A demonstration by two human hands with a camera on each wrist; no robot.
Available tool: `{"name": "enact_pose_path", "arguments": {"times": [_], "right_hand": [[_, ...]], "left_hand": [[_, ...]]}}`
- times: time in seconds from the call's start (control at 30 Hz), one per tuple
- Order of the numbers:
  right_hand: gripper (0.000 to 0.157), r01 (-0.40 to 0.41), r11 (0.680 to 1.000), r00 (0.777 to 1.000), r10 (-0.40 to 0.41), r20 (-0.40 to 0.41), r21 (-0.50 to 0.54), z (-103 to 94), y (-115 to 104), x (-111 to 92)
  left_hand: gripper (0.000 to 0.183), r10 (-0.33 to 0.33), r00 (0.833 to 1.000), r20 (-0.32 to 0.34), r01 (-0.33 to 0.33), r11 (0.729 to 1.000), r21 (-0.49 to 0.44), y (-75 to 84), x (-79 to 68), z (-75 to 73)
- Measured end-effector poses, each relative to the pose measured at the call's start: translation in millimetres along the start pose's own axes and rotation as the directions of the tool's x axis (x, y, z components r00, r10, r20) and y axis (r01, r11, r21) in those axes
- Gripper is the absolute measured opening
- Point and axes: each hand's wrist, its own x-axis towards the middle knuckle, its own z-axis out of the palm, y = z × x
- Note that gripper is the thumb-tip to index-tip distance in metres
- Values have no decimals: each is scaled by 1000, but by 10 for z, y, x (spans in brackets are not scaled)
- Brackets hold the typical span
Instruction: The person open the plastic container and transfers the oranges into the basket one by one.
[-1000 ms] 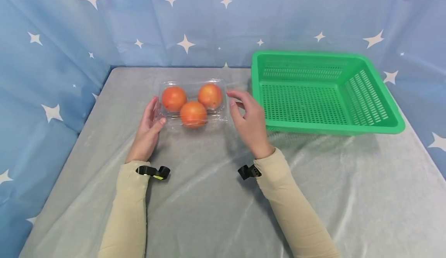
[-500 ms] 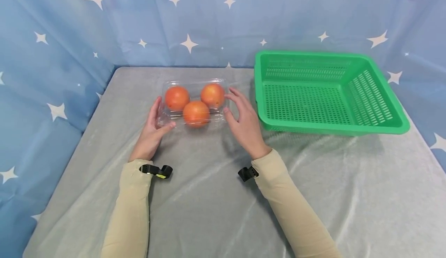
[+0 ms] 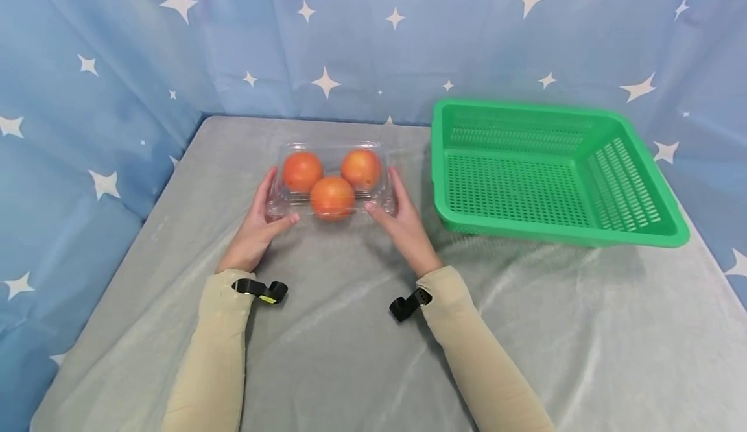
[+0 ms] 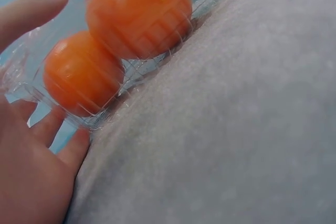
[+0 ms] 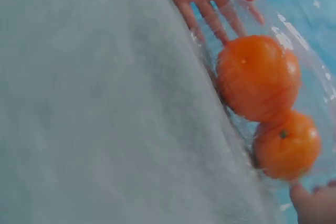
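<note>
A clear plastic box [image 3: 331, 152] lies on the grey cloth with three oranges inside, two at the back [image 3: 302, 172] and one in front [image 3: 332, 198]. At its left end my left hand [image 3: 252, 231] rests with extended fingers along the side, the thumb by the front corner. My right hand [image 3: 410, 228] lies against the opposite end in much the same way. Two oranges show through the plastic in the left wrist view, beside my spread left fingers [image 4: 47, 127]. In the right wrist view, only part of my right hand [image 5: 317, 205] appears.
A green perforated plastic basket [image 3: 560, 236] stands to the right of the box, a short gap from my right hand. Grey cloth [image 3: 338, 354] covers the table. Blue star-patterned curtains [image 3: 350, 43] hang along the back and left edges.
My right hand has moved from the box's upper right edge, where its fingers were bent, down to the box's right side. My left hand stays at the left end.
</note>
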Motion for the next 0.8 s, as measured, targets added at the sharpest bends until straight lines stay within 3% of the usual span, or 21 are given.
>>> {"name": "enact_pose_path", "arguments": {"times": [0.17,0.37,0.6,0.8], "right_hand": [[83,-53,977,997,41,61,206,-5,-6,-37],[96,-48,990,994,33,107,133,-27,-65,-79],[84,21,984,995,-38,93,178,-53,-28,-59],[80,19,977,996,-37,77,212,-40,0,-52]], "left_hand": [[89,3,1000,4,-3,1000,19,5,-34,-10],[87,1,1000,22,-1,1000,1,82,-66,13],[84,20,998,54,-18,1000,-24,211,-93,59],[82,7,998,64,-6,1000,-17,221,-102,51]]}}
